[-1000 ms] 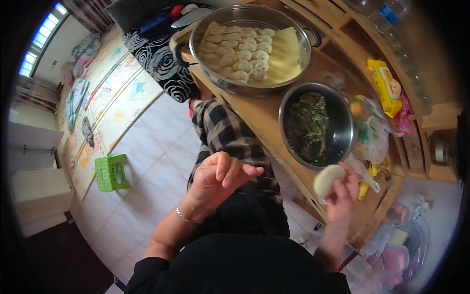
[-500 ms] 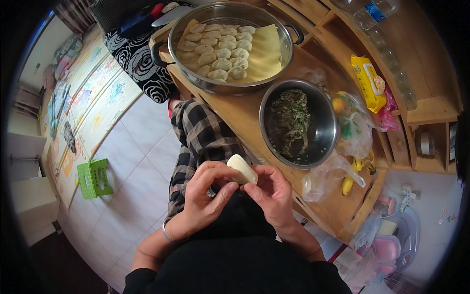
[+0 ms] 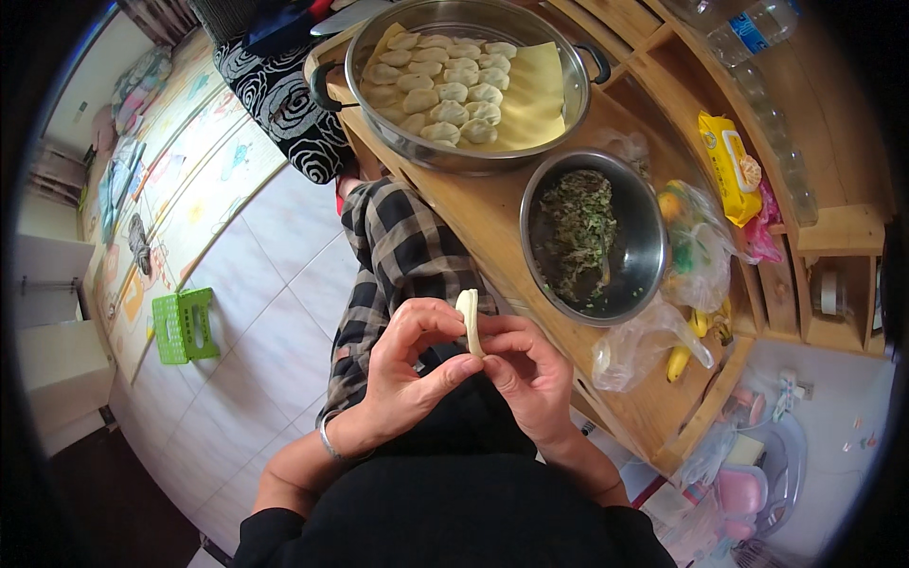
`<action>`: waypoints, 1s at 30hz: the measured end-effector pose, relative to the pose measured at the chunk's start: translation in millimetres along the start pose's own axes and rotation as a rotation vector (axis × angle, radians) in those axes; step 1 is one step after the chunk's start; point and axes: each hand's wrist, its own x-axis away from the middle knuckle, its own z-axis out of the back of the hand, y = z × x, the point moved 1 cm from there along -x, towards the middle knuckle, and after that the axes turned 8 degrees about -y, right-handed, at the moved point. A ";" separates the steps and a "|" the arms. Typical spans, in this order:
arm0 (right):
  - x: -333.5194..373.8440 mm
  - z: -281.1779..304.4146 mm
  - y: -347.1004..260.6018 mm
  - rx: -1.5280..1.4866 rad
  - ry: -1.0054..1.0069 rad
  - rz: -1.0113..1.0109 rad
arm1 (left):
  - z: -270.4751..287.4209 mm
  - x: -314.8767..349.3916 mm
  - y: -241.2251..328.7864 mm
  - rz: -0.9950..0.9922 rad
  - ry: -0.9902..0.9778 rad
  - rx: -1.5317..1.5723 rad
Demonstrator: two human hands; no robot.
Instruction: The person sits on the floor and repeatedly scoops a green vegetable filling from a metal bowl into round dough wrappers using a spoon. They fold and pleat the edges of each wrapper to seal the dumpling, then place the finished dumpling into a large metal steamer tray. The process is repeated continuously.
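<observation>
Pinched between both hands is a small stack of pale dumpling wrappers (image 3: 470, 320), turned edge-on, its layers parting slightly at the top. The fingers and thumb of my left hand (image 3: 414, 352) close on its left side. On its right side the fingertips of my right hand (image 3: 526, 371) press against it. Beyond my hands, a steel bowl (image 3: 655, 248) holds chopped green filling (image 3: 579, 225). Rows of folded dumplings (image 3: 451, 92) lie on a yellow sheet (image 3: 536, 95) in a wide steel pan (image 3: 454, 163) with black handles.
The wooden table (image 3: 445, 204) carries clear plastic bags (image 3: 625, 358), bananas (image 3: 678, 362) and a yellow wipes pack (image 3: 729, 170). A plastic bottle (image 3: 753, 33) lies at the far right. A green step stool (image 3: 185, 327) stands on the tiled floor to the left.
The wrapper stack has turned from showing its broad face to standing edge-on. Both hands still grip it, and the left thumb has moved right toward its lower end. The whole view has shifted slightly.
</observation>
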 end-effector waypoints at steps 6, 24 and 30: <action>1.3 -2.6 1.0 0.056 0.020 0.021 | -1.5 1.2 2.4 0.015 0.005 0.077; 1.7 -0.3 2.7 0.028 -0.005 0.076 | -7.0 2.6 7.4 0.006 0.057 -0.165; 0.8 -4.2 3.9 0.217 0.034 0.110 | -7.2 3.9 2.8 0.019 0.089 -0.133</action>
